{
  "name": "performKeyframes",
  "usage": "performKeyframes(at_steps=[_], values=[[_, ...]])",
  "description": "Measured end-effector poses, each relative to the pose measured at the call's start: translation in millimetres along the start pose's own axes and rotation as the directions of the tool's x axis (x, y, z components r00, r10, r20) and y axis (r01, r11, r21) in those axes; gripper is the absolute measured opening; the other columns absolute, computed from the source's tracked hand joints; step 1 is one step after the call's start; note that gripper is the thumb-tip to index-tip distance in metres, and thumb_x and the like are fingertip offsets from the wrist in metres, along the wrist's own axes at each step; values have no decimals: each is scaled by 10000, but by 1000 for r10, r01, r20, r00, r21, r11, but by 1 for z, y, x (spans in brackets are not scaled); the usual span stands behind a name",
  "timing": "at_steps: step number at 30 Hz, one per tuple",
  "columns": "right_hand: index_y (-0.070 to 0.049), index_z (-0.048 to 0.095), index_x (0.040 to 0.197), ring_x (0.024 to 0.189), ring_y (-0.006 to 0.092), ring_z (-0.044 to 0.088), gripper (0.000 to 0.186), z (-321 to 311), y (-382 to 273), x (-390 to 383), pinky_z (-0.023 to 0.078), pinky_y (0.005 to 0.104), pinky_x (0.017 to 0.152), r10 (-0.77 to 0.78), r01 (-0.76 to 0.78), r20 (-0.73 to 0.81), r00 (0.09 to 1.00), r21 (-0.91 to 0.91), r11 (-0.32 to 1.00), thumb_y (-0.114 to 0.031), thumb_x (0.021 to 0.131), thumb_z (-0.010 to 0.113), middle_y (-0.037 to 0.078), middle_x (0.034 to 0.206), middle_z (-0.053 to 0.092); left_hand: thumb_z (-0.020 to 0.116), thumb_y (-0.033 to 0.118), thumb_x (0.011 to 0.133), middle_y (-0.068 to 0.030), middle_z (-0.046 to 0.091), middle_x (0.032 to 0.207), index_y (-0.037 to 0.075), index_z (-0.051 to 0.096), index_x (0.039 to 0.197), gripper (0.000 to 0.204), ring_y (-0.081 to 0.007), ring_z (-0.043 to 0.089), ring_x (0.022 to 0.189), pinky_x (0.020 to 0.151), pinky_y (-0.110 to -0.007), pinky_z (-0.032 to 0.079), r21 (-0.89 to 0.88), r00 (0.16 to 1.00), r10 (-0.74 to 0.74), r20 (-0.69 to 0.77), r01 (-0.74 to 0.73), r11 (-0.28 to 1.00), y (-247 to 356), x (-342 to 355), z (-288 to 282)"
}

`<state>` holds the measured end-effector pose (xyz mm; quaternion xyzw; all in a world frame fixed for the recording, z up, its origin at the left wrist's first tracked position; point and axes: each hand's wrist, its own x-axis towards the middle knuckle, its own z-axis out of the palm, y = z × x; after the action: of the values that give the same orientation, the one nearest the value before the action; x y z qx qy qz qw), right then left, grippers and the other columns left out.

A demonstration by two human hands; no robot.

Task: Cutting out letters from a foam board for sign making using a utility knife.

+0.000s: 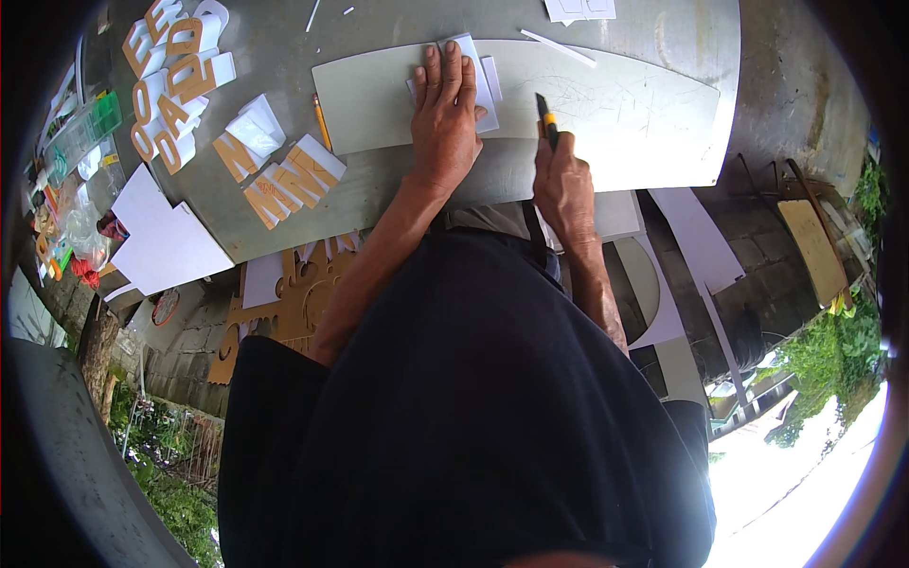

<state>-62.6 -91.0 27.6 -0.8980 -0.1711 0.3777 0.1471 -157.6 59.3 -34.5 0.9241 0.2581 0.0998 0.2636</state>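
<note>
**Knife to the right of the pinned white piece, blade pointing far**

Nearest, the right hand (563,185) sits at the near edge of the pale cutting mat (606,118); its fingers are curled tight round a yellow-and-black utility knife (546,121), whose long axis runs near to far with the tip resting on the mat; just left of it and slightly farther, the left hand (445,118) lies flat, fingers spread and extended, holding nothing but pressing down a small white cut piece (483,90); the piece's long axis also runs near to far, roughly parallel to the knife; the knife tip stands just beside the piece's right edge, apart from the left fingers; the right hand is thus the nearer one to that free edge; to the right the mat lies bare and scored, giving open room; to the left the mat ends near a pencil (321,118), beyond which brown and white cut letters (279,185) crowd the grey worktop (284,38); farther off, a white strip (559,47) rests at the mat's far edge, with more white scraps (579,9) beyond.
</note>
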Motion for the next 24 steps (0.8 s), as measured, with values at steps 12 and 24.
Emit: performKeyframes(at_steps=[12,24], values=[[-46,458,1012,688,431,694,469,12,-39,55,526,527,667,-153,134,-233,960,-96,986,-423,903,714,192,702,679,661,-69,821,-166,679,1240,-3,591,1309,497,-342,637,1188,977,-441,521,-53,948,-234,-217,228,972,-39,-22,-48],[-37,559,1071,679,338,713,333,-17,-7,67,558,432,667,-214,350,-389,896,324,879,-149,839,771,171,770,695,839,87,734,-85,534,1360,101,485,1441,791,-324,483,1246,1023,-495,400,55,982,-183,-39,185,981,-15,-5,-66]])
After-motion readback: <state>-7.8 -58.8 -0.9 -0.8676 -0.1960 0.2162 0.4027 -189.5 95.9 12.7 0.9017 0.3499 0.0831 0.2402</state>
